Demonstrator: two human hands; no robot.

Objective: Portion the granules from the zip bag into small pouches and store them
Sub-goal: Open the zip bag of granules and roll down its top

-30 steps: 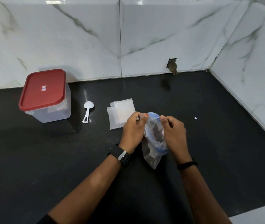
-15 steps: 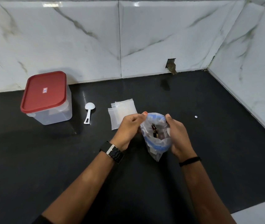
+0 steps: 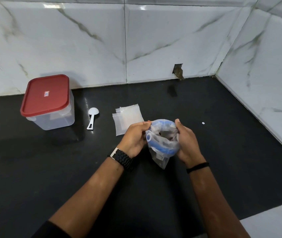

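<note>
Zip bag: mouth spread, pinched at the rim by my left hand and right hand. Pouches, scoop, lidded tub: on counter.

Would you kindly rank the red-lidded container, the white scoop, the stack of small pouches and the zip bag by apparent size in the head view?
1. red-lidded container
2. zip bag and stack of small pouches: look alike; the bag is crumpled, nearer the camera, partly hidden by hands, so unranked
3. white scoop
</note>
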